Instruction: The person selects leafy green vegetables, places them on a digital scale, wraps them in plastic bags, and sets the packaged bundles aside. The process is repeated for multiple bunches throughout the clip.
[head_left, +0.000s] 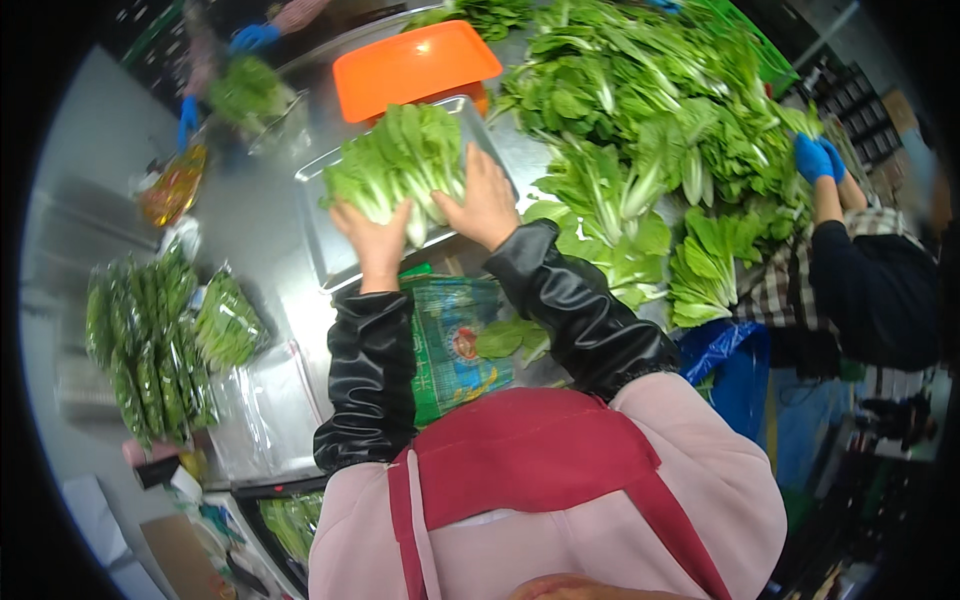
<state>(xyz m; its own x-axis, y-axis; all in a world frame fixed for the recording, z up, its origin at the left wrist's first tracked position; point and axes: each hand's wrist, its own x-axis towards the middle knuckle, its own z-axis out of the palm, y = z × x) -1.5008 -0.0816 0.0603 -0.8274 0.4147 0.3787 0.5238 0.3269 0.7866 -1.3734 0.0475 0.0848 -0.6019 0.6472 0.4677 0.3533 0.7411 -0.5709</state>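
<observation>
A bundle of leafy greens with pale stems lies on a shallow metal tray. My left hand cups the stem ends at the left, its thumb pointing up. My right hand lies along the bundle's right side, fingers pointing away from me and thumb towards the stems. The bundle sits between both hands; parts of the fingers are hidden by leaves. Just beyond the tray is an orange plastic tray.
A large heap of loose greens covers the right of the steel table. Bagged cucumbers, bagged greens and clear plastic bags lie left. Gloved co-workers' hands show at right and far left. A green printed sack is before me.
</observation>
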